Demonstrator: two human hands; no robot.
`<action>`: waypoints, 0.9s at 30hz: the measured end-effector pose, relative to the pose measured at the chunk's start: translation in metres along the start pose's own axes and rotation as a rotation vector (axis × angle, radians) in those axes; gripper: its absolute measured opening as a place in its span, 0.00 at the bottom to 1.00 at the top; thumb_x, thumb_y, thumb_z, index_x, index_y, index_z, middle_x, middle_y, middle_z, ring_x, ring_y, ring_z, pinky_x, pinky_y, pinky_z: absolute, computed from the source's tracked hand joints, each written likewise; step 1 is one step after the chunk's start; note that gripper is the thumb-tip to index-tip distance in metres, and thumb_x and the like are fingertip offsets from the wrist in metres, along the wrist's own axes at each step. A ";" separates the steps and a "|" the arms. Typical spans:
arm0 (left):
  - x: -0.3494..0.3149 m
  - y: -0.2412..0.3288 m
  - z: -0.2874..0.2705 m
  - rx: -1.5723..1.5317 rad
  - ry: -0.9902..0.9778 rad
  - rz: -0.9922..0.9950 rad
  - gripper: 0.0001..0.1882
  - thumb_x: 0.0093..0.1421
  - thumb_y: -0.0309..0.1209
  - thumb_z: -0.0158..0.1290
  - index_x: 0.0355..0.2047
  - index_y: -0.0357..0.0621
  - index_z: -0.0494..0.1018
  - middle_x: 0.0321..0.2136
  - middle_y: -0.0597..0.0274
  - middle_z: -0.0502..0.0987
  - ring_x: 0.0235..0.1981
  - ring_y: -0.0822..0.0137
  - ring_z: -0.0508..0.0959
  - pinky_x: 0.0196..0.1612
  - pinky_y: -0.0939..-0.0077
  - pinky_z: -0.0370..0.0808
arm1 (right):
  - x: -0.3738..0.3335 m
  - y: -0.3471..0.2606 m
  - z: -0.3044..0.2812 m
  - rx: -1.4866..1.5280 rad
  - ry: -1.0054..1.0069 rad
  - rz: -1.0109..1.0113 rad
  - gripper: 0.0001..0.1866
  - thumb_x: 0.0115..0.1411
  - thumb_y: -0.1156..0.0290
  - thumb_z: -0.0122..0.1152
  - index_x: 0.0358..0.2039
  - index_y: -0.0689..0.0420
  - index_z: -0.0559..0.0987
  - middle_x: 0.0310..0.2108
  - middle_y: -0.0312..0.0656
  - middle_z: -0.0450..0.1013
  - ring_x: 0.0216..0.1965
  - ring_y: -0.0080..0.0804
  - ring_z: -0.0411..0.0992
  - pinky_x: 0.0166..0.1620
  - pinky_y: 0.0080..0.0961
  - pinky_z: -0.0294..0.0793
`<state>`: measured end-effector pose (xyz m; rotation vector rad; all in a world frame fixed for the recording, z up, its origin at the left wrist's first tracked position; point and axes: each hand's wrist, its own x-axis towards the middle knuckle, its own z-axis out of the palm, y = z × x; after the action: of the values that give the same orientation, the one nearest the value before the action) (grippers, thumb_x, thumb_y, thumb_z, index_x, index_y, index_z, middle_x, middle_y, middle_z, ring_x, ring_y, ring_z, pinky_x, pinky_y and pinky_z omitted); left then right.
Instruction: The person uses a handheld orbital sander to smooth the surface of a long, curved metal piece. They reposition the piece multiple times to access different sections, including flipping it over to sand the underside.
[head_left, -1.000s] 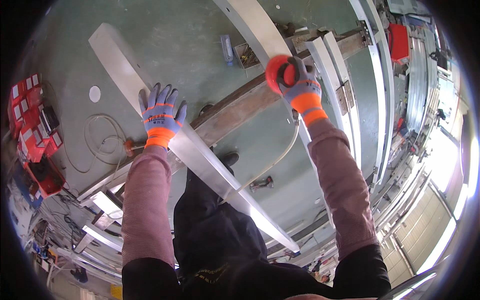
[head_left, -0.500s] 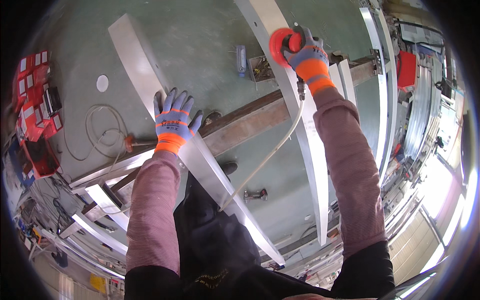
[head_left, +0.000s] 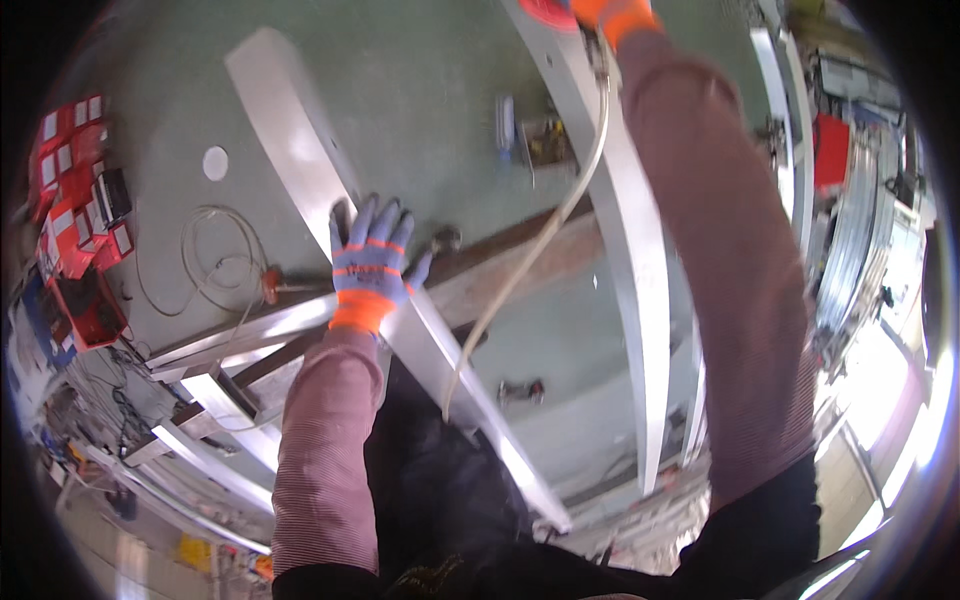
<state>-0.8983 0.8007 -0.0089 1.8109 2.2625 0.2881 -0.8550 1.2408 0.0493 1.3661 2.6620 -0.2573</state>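
My left hand [head_left: 372, 262], in a grey and orange glove, lies flat on a long silvery metal profile [head_left: 290, 130] with its fingers stretched out. At the top edge my right hand [head_left: 612, 14] is partly cut off by the picture rim. It is on a red round air sander [head_left: 550, 12], which rests on the far part of a second metal profile [head_left: 632, 250]. From the sander a pale air hose [head_left: 548, 232] hangs down across the gap between the profiles, close to my right forearm.
A brown steel support bar [head_left: 520, 262] runs crosswise under the profiles. On the floor are a cordless tool [head_left: 522, 391], a small parts box [head_left: 545, 143], a blue bottle-like item [head_left: 505, 125] and a coiled hose [head_left: 215, 250]. Red boxes [head_left: 75, 160] pile up at left.
My right hand has pushed the sander farther away along the profile, to the top rim. The hose has been drawn along. My left hand still lies on its profile; the whole view shifted slightly.
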 end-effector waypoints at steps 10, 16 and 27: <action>-0.010 0.000 0.015 0.063 0.035 0.037 0.22 0.55 0.47 0.60 0.49 0.58 0.79 0.57 0.69 0.75 0.64 0.54 0.67 0.69 0.36 0.51 | -0.091 0.046 0.012 0.072 0.020 0.052 0.30 0.51 0.55 0.64 0.55 0.47 0.73 0.47 0.56 0.77 0.49 0.55 0.76 0.51 0.45 0.76; -0.019 -0.006 0.014 0.213 0.039 0.068 0.19 0.59 0.47 0.56 0.49 0.60 0.79 0.56 0.70 0.76 0.64 0.54 0.67 0.70 0.43 0.49 | -0.264 0.110 0.043 0.155 0.118 0.252 0.35 0.48 0.54 0.68 0.58 0.43 0.71 0.47 0.58 0.75 0.48 0.59 0.76 0.51 0.46 0.77; 0.011 -0.057 0.074 0.399 -0.015 0.245 0.22 0.59 0.47 0.56 0.53 0.58 0.77 0.55 0.62 0.77 0.62 0.55 0.70 0.67 0.54 0.60 | -0.572 0.233 0.093 0.316 0.030 0.830 0.39 0.46 0.59 0.75 0.61 0.39 0.70 0.52 0.53 0.70 0.51 0.57 0.74 0.53 0.45 0.78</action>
<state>-0.9318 0.7994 -0.0973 2.2799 2.2045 -0.1512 -0.3299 0.9017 0.0520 2.4171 1.8813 -0.5537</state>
